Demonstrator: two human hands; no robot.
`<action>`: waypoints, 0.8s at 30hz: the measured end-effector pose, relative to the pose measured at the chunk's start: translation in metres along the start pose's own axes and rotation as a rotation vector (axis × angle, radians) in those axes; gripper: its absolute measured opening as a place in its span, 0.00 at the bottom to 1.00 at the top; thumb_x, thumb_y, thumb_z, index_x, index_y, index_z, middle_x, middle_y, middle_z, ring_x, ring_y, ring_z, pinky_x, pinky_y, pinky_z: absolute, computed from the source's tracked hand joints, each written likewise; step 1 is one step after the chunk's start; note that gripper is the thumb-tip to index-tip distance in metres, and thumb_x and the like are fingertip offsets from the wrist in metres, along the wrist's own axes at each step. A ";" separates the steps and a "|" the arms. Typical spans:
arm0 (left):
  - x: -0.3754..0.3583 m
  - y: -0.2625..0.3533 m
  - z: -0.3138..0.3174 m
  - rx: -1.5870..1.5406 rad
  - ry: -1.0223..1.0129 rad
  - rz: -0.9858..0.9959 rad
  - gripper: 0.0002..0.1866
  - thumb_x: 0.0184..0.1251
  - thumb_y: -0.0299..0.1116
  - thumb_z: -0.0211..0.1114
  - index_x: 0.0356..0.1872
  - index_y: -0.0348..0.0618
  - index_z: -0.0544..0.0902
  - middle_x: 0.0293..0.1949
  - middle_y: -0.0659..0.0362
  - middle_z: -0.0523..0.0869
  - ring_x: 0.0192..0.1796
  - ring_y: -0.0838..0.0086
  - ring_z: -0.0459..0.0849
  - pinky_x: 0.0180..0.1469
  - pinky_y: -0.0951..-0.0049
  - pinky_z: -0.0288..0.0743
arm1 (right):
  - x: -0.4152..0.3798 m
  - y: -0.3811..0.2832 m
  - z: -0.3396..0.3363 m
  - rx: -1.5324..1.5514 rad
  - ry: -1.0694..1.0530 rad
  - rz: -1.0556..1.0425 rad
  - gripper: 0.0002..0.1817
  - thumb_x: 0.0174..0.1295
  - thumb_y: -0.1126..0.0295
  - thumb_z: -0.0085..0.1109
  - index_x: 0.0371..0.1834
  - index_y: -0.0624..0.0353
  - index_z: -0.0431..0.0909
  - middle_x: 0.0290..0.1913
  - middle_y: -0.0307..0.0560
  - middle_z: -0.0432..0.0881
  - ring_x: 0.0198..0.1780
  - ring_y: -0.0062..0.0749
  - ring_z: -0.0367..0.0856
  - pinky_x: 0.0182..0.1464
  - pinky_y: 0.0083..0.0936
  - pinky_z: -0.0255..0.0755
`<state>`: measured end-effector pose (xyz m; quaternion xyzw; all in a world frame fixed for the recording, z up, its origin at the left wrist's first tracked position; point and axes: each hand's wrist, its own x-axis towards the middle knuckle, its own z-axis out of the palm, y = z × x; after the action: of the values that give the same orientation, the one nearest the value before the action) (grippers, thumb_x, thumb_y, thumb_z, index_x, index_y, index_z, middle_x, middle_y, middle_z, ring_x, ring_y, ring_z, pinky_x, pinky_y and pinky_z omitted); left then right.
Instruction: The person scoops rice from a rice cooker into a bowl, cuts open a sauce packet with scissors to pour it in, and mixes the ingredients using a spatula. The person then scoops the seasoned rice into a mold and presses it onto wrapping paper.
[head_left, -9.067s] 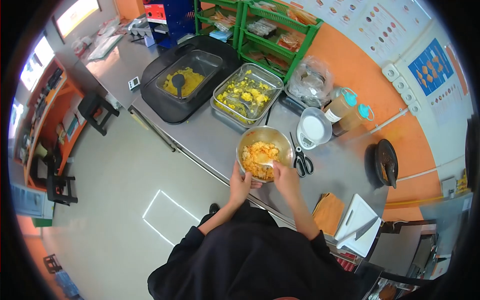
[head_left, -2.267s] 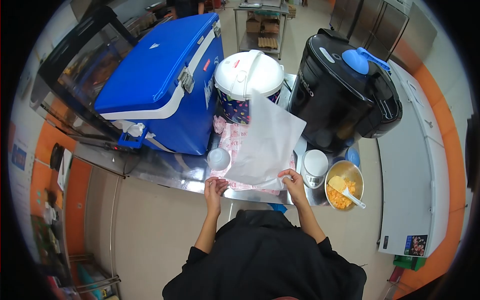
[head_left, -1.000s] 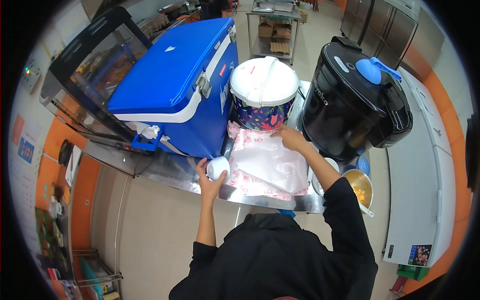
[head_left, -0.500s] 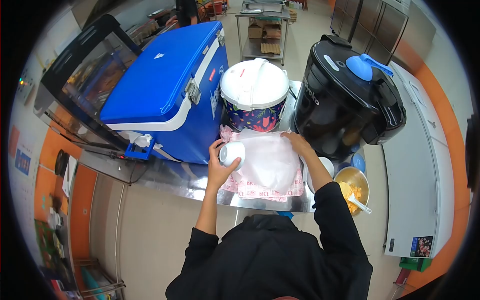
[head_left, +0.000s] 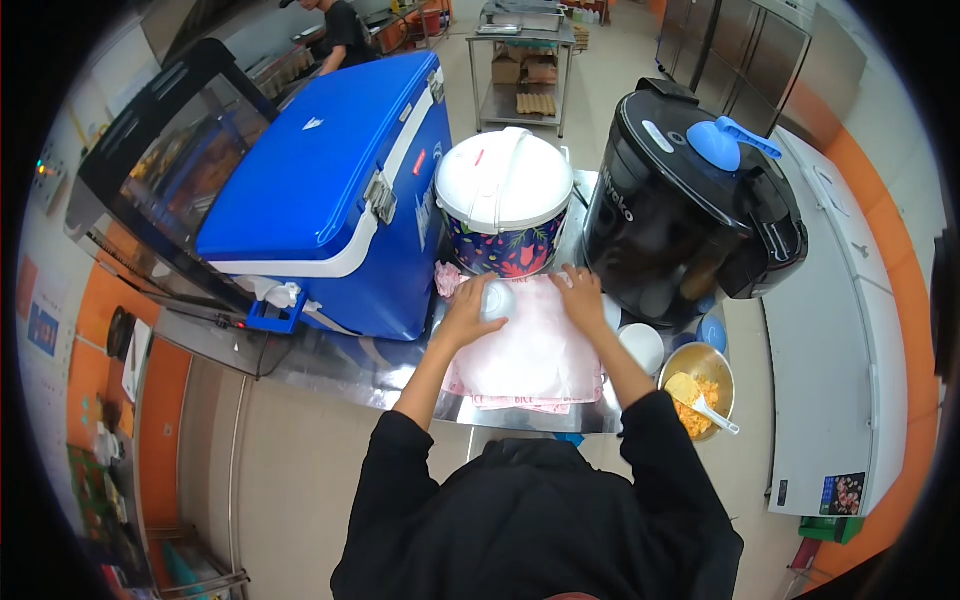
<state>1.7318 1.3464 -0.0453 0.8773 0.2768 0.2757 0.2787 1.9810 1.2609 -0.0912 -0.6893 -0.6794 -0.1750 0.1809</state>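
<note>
A small white bowl (head_left: pixel 499 299) is low over a sheet of thin white paper (head_left: pixel 530 350), near the sheet's upper left. My left hand (head_left: pixel 466 314) is closed round the bowl's left side, with the thumb along its near edge. At the sheet's upper right, my right hand (head_left: pixel 582 300) rests with its fingers apart, fingertips at the far edge. Beneath the white sheet lies pink printed wrapping paper (head_left: pixel 520 404), its lettered border showing at the near side.
Behind the paper stands a white-lidded, flower-patterned pot (head_left: pixel 505 185). A blue cooler box (head_left: pixel 320 160) is on the left, a large black cooker (head_left: pixel 660 220) on the right. A steel bowl (head_left: pixel 728 385) holds orange food and a white-handled spoon (head_left: pixel 712 412). Another person (head_left: pixel 345 35) works far back.
My left hand has brought the bowl from a tilted hold at the left onto the paper's upper left. My right hand has shifted slightly left. The person behind has come further into view.
</note>
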 end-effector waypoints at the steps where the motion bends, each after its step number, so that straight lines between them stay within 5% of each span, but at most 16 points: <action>1: -0.001 -0.004 0.004 0.017 0.018 0.049 0.43 0.42 0.39 0.75 0.62 0.39 0.64 0.59 0.47 0.71 0.63 0.52 0.67 0.65 0.58 0.60 | -0.007 -0.015 0.013 0.069 0.004 0.098 0.21 0.55 0.69 0.58 0.55 0.43 0.76 0.55 0.46 0.76 0.57 0.46 0.71 0.55 0.44 0.65; 5: -0.001 -0.012 0.009 0.038 0.029 0.121 0.41 0.44 0.38 0.75 0.62 0.39 0.65 0.59 0.47 0.71 0.63 0.53 0.67 0.65 0.58 0.60 | -0.067 -0.086 -0.025 0.337 -0.344 -0.019 0.29 0.54 0.48 0.62 0.61 0.38 0.71 0.64 0.45 0.68 0.68 0.45 0.62 0.65 0.56 0.54; 12: -0.009 -0.033 0.023 0.109 0.000 0.107 0.40 0.44 0.36 0.74 0.61 0.39 0.65 0.60 0.45 0.70 0.64 0.50 0.66 0.66 0.57 0.60 | -0.097 -0.092 -0.041 0.356 -0.438 0.011 0.32 0.54 0.48 0.61 0.64 0.33 0.69 0.69 0.40 0.64 0.73 0.41 0.55 0.68 0.61 0.47; 18: -0.025 -0.063 0.041 0.056 -0.007 -0.039 0.50 0.51 0.43 0.73 0.70 0.35 0.52 0.70 0.40 0.56 0.72 0.44 0.52 0.73 0.53 0.45 | -0.099 -0.085 -0.092 0.463 -0.295 0.147 0.27 0.58 0.54 0.60 0.63 0.39 0.70 0.68 0.45 0.65 0.72 0.45 0.57 0.69 0.55 0.49; 20: -0.028 -0.056 0.040 0.123 0.067 -0.018 0.50 0.53 0.45 0.71 0.70 0.34 0.51 0.70 0.38 0.55 0.73 0.43 0.49 0.73 0.52 0.42 | -0.111 -0.063 -0.136 0.612 -0.075 0.290 0.21 0.60 0.63 0.59 0.58 0.46 0.73 0.63 0.50 0.68 0.68 0.49 0.62 0.67 0.47 0.55; 24: -0.038 -0.029 0.027 0.079 0.252 -0.087 0.44 0.57 0.43 0.69 0.69 0.34 0.55 0.67 0.38 0.60 0.70 0.45 0.54 0.71 0.53 0.45 | -0.187 0.015 -0.200 0.191 0.223 0.735 0.16 0.53 0.73 0.60 0.46 0.55 0.79 0.55 0.50 0.71 0.57 0.52 0.68 0.60 0.43 0.61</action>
<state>1.7132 1.3334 -0.0949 0.8333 0.3579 0.3603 0.2186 1.9937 1.0002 -0.0077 -0.8436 -0.3765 -0.1084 0.3672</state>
